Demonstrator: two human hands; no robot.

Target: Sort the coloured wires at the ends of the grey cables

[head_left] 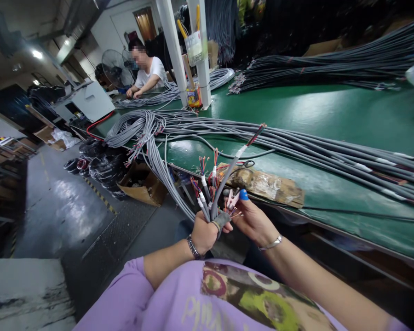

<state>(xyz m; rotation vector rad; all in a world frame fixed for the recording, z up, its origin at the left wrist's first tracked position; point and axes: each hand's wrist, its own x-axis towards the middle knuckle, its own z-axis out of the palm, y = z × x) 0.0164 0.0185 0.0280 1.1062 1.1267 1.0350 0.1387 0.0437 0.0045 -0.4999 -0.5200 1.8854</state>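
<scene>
My left hand [204, 233] is closed in a fist round a bunch of grey cables [211, 195] whose stripped ends show red, blue and white wires fanning upward. One longer cable [239, 151] rises out of the bunch toward the upper right. My right hand [251, 220] sits just right of the bunch, fingers pinched on a few thin wire ends [232, 201]; one fingertip wears a blue cover [243, 195]. Both hands hover in front of the green table's [331, 115] near edge.
Long grey cables [296, 142] lie in bundles across the green table. A worn brown board [265, 184] lies at its edge. A white post [174, 50] stands on the table. A person in white [148, 73] works at the far end. Cardboard boxes [141, 186] sit on the floor.
</scene>
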